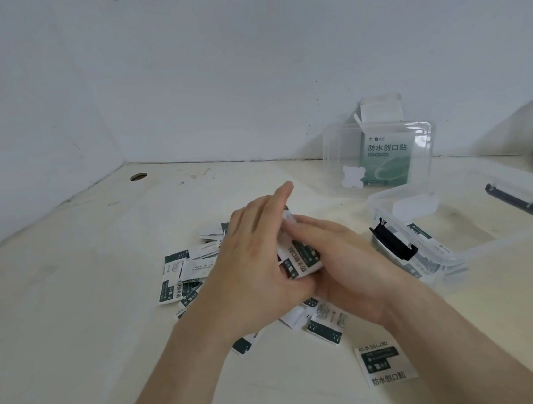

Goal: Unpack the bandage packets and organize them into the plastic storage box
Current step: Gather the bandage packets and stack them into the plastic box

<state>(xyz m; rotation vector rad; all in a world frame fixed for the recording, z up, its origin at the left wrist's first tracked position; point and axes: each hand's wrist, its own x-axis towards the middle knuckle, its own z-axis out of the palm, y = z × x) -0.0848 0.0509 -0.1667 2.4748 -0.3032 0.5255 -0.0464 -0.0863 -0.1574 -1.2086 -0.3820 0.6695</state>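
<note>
Storage box [446, 258] of clear plastic sits open on the bench [72, 326] at right, with a few bandage packets [420, 231] inside, their count blurred by its wall. A clear lid [337, 159] stands upright before an opened carton [382, 117]. Left hand [258, 253] and right hand [342, 259] share a grip on a packet stack [302, 258] above the loose pile [184, 279], which they partly hide.

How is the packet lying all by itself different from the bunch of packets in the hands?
The lone packet lies flat on the table, touched by nothing; the bunch is held above the table between the left hand and right hand. The lone packet is one; the bunch is several pressed together. Both are white with dark green print.
</note>
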